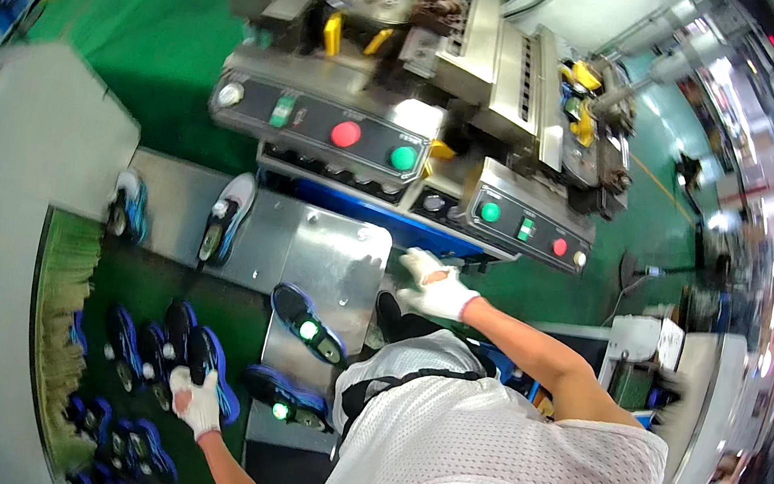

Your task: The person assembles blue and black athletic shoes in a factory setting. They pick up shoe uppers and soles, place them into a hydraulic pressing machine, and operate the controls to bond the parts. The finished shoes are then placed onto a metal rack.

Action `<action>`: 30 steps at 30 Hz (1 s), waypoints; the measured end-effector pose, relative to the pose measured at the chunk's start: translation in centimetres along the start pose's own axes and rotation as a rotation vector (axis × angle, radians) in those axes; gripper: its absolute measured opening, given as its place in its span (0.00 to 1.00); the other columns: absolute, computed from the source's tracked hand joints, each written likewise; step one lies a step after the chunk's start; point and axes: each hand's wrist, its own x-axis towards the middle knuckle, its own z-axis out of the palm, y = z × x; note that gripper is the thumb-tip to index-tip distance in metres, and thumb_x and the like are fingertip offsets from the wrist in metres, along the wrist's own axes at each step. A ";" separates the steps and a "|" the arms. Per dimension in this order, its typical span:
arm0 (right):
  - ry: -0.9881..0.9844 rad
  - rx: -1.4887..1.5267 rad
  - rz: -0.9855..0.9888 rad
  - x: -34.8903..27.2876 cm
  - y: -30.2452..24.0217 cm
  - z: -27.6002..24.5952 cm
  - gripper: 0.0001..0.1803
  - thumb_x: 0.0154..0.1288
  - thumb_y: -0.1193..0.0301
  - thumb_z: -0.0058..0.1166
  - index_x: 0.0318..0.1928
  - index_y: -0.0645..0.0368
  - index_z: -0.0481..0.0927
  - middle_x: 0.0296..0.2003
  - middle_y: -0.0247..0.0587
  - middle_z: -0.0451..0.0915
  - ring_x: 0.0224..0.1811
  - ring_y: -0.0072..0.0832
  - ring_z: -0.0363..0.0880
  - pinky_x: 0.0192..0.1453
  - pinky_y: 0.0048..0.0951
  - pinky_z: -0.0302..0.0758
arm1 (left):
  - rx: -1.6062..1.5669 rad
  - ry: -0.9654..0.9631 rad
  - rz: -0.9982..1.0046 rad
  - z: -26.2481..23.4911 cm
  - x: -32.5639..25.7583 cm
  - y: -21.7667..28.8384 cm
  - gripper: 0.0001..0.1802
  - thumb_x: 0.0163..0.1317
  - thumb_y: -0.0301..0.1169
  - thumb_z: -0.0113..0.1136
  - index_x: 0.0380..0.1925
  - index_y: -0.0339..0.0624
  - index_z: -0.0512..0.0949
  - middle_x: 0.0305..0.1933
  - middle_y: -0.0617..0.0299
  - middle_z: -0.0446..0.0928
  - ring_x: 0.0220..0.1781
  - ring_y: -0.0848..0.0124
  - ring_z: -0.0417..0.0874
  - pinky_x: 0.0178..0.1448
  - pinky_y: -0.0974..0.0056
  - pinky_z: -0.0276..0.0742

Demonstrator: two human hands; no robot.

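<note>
My left hand (pixel 195 403), in a white glove with bare skin or a reddish patch showing, is at the near end of a black shoe (pixel 211 364) with a blue sole. Its fingers close on that end, partly hidden. The shoe is among several similar ones on a green belt. My right hand (pixel 438 289), also in a white glove, is held out by the metal table's edge, fingers apart and nothing visible in it. Two dark shoes, one farther (pixel 300 314) and one nearer (pixel 277 392), lie on the metal table (pixel 336 244), each with a bright green glowing spot inside.
Ahead stands a machine with two control panels (pixel 324 129) (pixel 531 226) bearing red and green buttons. Two shoes (pixel 129 206) (pixel 229 217) sit on the metal ledge at left. A pale housing with a bristle curtain (pixel 67 293) borders the belt. Another pale machine (pixel 697 423) is at right.
</note>
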 end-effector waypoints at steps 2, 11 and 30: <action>-0.060 0.135 0.028 1.2 0.0 2.6 0.37 0.61 0.53 0.62 0.64 0.62 0.72 0.59 0.59 0.76 0.62 0.51 0.76 0.62 0.48 0.75 | -0.258 0.000 -0.096 -1.0 0.2 2.7 0.31 0.53 0.33 0.77 0.54 0.33 0.74 0.51 0.48 0.82 0.51 0.55 0.82 0.59 0.55 0.77; -0.846 1.465 0.071 3.8 -8.7 -0.9 0.29 0.75 0.44 0.52 0.58 0.54 0.81 0.56 0.35 0.83 0.55 0.22 0.80 0.56 0.34 0.81 | -1.651 -0.286 -0.010 -5.3 -2.2 20.8 0.32 0.74 0.44 0.52 0.70 0.35 0.67 0.67 0.47 0.75 0.65 0.59 0.78 0.70 0.53 0.74; -0.352 2.005 0.157 1.8 10.0 -14.4 0.40 0.53 0.71 0.76 0.67 0.60 0.74 0.57 0.41 0.82 0.56 0.30 0.82 0.61 0.32 0.79 | -1.614 -0.566 0.469 -2.5 0.1 51.0 0.42 0.75 0.51 0.55 0.76 0.34 0.54 0.72 0.45 0.67 0.73 0.53 0.71 0.76 0.51 0.67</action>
